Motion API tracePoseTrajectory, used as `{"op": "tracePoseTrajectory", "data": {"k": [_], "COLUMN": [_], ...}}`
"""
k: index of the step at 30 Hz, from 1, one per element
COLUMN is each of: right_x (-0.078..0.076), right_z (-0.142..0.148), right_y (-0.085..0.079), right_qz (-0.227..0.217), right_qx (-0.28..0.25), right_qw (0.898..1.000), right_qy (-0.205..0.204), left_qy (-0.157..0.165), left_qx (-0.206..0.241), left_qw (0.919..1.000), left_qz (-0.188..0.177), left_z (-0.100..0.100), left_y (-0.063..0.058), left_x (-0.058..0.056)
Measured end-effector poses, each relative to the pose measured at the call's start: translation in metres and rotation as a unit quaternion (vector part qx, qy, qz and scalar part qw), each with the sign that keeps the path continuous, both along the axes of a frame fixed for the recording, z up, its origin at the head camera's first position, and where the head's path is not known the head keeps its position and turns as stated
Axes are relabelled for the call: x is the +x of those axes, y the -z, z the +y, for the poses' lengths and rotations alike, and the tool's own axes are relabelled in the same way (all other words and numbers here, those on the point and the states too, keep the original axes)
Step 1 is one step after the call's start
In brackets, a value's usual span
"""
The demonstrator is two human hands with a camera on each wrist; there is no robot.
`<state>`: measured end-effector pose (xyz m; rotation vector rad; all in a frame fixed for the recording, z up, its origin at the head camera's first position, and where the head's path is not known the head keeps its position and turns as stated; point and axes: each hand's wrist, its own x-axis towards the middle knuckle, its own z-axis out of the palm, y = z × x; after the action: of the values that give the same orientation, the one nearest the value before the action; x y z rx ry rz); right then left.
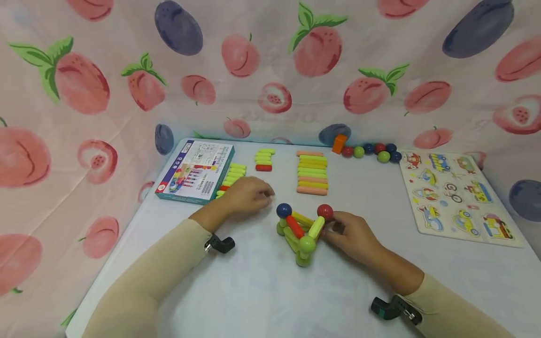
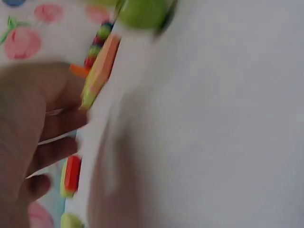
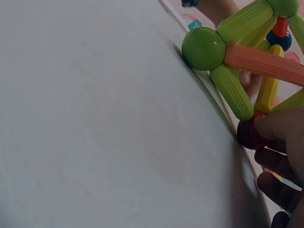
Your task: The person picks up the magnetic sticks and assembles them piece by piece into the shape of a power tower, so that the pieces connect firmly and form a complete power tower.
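Near the middle of the white table (image 1: pixel 262 300) stands a frame (image 1: pixel 296 227) of sticks and balls, joined at the corners. The right hand (image 1: pixel 355 234) pinches one red ball (image 3: pixel 248 133) of it. The left hand (image 1: pixel 249 195) is near it, fingers loosely bent, with nothing in them that shows. A good part looks built. Not joined on are long sticks (image 1: pixel 312 172) in a row, short sticks (image 1: pixel 264 160), more sticks (image 1: pixel 235 175) beside the box (image 1: pixel 196 171), and loose balls (image 1: pixel 369 149) at the back. I can't tell how many belong. White table shows on the near side, so there seems to be room to turn the frame. The box's corner is close to the left wrist, and the picture board (image 1: pixel 460 197) is well apart.
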<state>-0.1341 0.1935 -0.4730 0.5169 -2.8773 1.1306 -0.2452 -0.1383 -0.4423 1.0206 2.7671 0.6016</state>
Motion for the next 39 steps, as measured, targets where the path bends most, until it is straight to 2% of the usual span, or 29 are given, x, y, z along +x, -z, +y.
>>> {"op": "tracePoseTrajectory", "data": {"k": [3, 5, 9, 14, 16, 17, 18, 19, 20, 21, 22, 23, 25, 26, 28, 31, 33, 36, 39], "right_x": [-0.001, -0.001, -0.001, 0.001, 0.000, 0.000, -0.001, -0.001, -0.001, -0.001, -0.001, -0.001, -0.001, -0.001, 0.000, 0.000, 0.001, 0.001, 0.002], "right_z": [0.001, 0.002, 0.002, 0.003, 0.003, 0.004, 0.004, 0.005, 0.005, 0.006, 0.006, 0.007, 0.008, 0.008, 0.009, 0.009, 0.009, 0.008, 0.008], "right_y": [0.001, 0.002, 0.004, 0.006, 0.005, 0.005, 0.005, 0.004, 0.004, 0.003, 0.002, 0.002, 0.001, 0.000, -0.001, -0.001, -0.001, 0.000, 0.000], "right_qz": [0.004, 0.006, 0.008, 0.015, 0.021, 0.023, 0.026, 0.029, 0.030, 0.029, 0.029, 0.027, 0.022, 0.019, 0.015, 0.015, 0.013, 0.009, 0.007], "right_qx": [-0.002, -0.004, -0.008, -0.008, -0.005, -0.003, -0.002, -0.002, -0.001, -0.001, -0.003, -0.004, -0.004, -0.005, -0.008, -0.009, -0.014, -0.015, -0.014], "right_qw": [1.000, 1.000, 1.000, 1.000, 1.000, 1.000, 1.000, 1.000, 1.000, 1.000, 1.000, 1.000, 1.000, 1.000, 1.000, 1.000, 1.000, 1.000, 1.000], "right_qy": [-0.001, 0.000, -0.001, -0.004, -0.005, -0.005, -0.004, -0.003, -0.002, -0.002, -0.001, 0.000, -0.001, -0.003, -0.003, -0.003, -0.005, -0.007, -0.008], "left_qy": [-0.086, -0.112, -0.114, -0.115, -0.114, -0.116, -0.122, -0.125, -0.126, -0.126, -0.126, -0.123, -0.111, -0.109, -0.106, -0.108, -0.114, -0.121, -0.121], "left_qx": [-0.068, -0.106, -0.156, -0.183, -0.167, -0.141, -0.101, -0.049, 0.012, 0.076, 0.141, 0.196, 0.268, 0.288, 0.300, 0.288, 0.278, 0.277, 0.286], "left_qw": [0.9917, 0.9847, 0.9775, 0.9730, 0.9765, 0.9814, 0.9870, 0.9909, 0.9908, 0.9843, 0.9705, 0.9530, 0.9188, 0.9044, 0.8885, 0.8860, 0.8898, 0.8913, 0.8857], "left_qz": [0.067, 0.081, 0.085, 0.082, 0.076, 0.061, 0.029, -0.007, -0.050, -0.097, -0.149, -0.196, -0.267, -0.296, -0.330, -0.347, -0.343, -0.338, -0.345], "left_z": [-0.003, -0.003, 0.000, 0.007, 0.008, 0.009, 0.011, 0.012, 0.015, 0.018, 0.023, 0.028, 0.039, 0.044, 0.054, 0.063, 0.066, 0.065, 0.065], "left_y": [-0.004, -0.004, -0.001, 0.002, 0.002, 0.000, -0.004, -0.009, -0.014, -0.020, -0.028, -0.035, -0.048, -0.053, -0.061, -0.067, -0.068, -0.063, -0.056], "left_x": [-0.028, -0.042, -0.058, -0.060, -0.059, -0.058, -0.055, -0.051, -0.047, -0.040, -0.033, -0.025, -0.007, 0.002, 0.017, 0.033, 0.040, 0.045, 0.050]}}
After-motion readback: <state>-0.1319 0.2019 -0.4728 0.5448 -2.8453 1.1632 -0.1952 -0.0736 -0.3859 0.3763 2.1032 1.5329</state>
